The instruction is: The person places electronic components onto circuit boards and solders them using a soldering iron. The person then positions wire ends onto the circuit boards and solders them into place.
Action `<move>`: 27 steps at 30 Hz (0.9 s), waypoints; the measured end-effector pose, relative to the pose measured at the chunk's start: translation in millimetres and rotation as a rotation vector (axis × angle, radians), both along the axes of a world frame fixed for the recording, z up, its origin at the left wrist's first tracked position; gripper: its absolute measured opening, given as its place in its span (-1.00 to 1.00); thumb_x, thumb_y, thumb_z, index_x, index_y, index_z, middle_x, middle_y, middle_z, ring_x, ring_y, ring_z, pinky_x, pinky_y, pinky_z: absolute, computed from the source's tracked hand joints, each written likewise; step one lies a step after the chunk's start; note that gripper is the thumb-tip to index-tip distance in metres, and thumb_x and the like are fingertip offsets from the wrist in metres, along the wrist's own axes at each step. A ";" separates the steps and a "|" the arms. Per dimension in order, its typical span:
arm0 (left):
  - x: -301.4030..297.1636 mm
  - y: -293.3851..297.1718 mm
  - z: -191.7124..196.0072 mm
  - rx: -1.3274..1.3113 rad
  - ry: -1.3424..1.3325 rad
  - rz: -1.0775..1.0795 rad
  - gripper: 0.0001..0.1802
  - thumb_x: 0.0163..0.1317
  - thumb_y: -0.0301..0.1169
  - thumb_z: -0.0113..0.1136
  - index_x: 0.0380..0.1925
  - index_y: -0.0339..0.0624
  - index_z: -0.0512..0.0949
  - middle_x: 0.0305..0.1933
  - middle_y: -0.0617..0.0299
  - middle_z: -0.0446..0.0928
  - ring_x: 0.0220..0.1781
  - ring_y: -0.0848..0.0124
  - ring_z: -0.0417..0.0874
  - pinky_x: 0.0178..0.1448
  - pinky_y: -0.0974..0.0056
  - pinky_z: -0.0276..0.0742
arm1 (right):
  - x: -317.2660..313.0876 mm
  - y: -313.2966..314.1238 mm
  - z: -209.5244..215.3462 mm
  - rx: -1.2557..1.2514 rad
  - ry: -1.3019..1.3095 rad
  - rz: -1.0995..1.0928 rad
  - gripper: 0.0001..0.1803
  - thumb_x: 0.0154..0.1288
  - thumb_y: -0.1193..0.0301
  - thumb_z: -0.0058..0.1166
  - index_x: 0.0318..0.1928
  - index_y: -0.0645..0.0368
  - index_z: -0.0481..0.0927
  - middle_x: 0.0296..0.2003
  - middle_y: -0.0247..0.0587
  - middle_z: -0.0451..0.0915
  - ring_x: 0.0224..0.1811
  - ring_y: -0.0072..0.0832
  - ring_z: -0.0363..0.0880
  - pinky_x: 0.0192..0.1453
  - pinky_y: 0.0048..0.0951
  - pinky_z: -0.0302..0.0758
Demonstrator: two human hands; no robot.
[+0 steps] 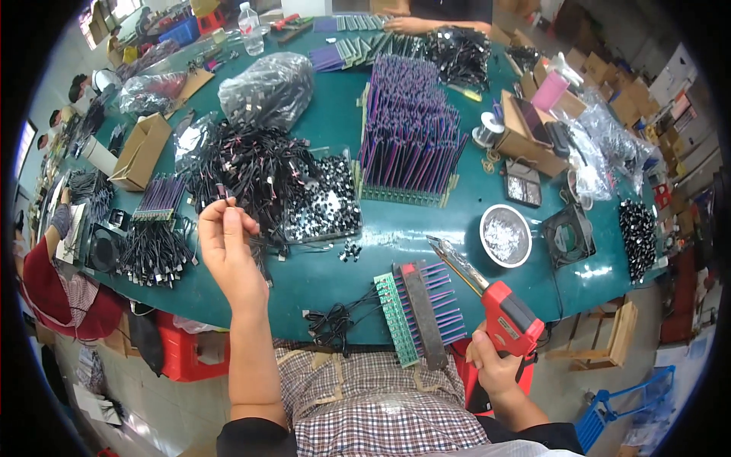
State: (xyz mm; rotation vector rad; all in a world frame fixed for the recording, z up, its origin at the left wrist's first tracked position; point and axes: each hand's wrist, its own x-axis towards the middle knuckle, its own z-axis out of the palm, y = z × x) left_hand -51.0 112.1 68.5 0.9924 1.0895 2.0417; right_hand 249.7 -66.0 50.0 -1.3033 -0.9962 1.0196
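- The green bench (396,228) is spread beyond both hands, and the stock is laid on it in heaps by kind, so each sort is found within an arm's stretch.
- A large rack of purple and grey strips (411,145) is stood upright well beyond the right hand, seemingly parked out of the working area.
- A tangled heap of black wire leads (251,171) is piled just beyond the left hand, close enough for single pieces to be drawn out without leaning.
- A clear tray of small black parts (327,206) is set to the right of the left hand, touching the heap's edge.
- A green circuit-board strip clamped in a jig with purple pins (422,308) is laid at the bench's near edge, between the two hands, where it is reached equally by both.
- A red soldering gun (495,301) is gripped in the right hand (495,365), fingers closed round its handle; its tip is pointed up and away toward the far left, kept off the board.
- A round metal dish of silvery bits (505,234) is placed just beyond the gun's tip.
- The left hand (228,244) is raised above the bench, and a small wire end (227,199) is pinched narrowly between thumb and fingertips, held up near the heap as if for a look.
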 end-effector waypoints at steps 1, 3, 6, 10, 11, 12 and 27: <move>-1.3 -3.9 1.3 -0.045 0.059 -0.046 -0.90 0.40 -0.45 0.05 -0.15 -0.21 0.46 -0.31 0.35 0.45 -0.38 0.63 0.44 -0.29 0.50 0.39 | -2.3 2.8 1.5 0.011 0.011 -0.001 -0.86 0.29 0.63 0.01 -0.15 0.32 0.41 -0.52 -0.29 0.41 -0.74 -0.67 0.25 -0.60 -0.53 0.37; 1.9 -18.8 12.9 -0.156 0.185 -0.105 -0.96 0.36 -0.48 0.08 -0.25 -0.18 0.50 -0.39 0.42 0.40 -0.45 0.70 0.35 -0.41 0.55 0.23 | -10.4 11.5 10.2 0.010 0.018 0.000 -0.85 0.30 0.62 0.02 -0.14 0.32 0.41 -0.52 -0.30 0.41 -0.74 -0.67 0.24 -0.58 -0.52 0.38; 28.3 -39.4 14.7 -0.183 0.489 -0.310 -0.92 0.19 -0.51 0.26 -0.46 -0.19 0.55 -0.42 0.38 0.47 -0.45 0.64 0.41 -0.40 0.49 0.31 | -16.1 19.4 9.7 -0.046 0.012 -0.035 -0.77 0.27 0.62 0.08 -0.07 0.32 0.42 -0.48 -0.33 0.43 -0.67 -0.67 0.33 -0.51 -0.52 0.42; 59.7 -82.3 10.5 -0.122 0.786 -0.547 -0.93 0.05 -0.53 0.36 -0.47 -0.21 0.62 -0.45 0.31 0.51 -0.61 0.61 0.35 -0.56 0.46 0.23 | -32.6 30.1 6.2 0.047 -0.102 0.052 -0.55 0.07 0.62 0.34 -0.03 0.24 0.45 -0.33 -0.36 0.58 -0.36 -0.72 0.50 -0.30 -0.66 0.43; 62.4 -89.3 8.4 -0.130 0.780 -0.583 -0.91 0.03 -0.53 0.37 -0.46 -0.21 0.62 -0.45 0.29 0.52 -0.62 0.59 0.35 -0.56 0.45 0.24 | -37.1 33.3 5.9 0.070 -0.148 0.126 -0.50 0.05 0.63 0.35 0.00 0.24 0.41 -0.31 -0.33 0.60 -0.35 -0.72 0.50 -0.31 -0.65 0.43; 62.7 -94.7 7.6 -0.135 0.778 -0.618 -0.90 0.02 -0.53 0.38 -0.45 -0.21 0.62 -0.45 0.27 0.52 -0.63 0.57 0.35 -0.57 0.43 0.25 | -41.0 35.2 6.1 0.098 -0.194 0.200 -0.45 0.03 0.64 0.35 0.02 0.24 0.38 -0.30 -0.30 0.62 -0.34 -0.72 0.51 -0.32 -0.64 0.43; 69.0 -124.4 -7.3 -0.088 0.857 -0.699 -0.86 0.01 -0.49 0.38 -0.42 -0.20 0.59 -0.47 0.21 0.51 -0.54 0.41 0.54 -0.50 0.34 0.44 | -41.7 19.0 -6.1 0.031 -0.154 0.174 -0.45 0.02 0.68 0.31 0.01 0.29 0.33 -0.34 -0.24 0.64 -0.34 -0.65 0.57 -0.28 -0.59 0.49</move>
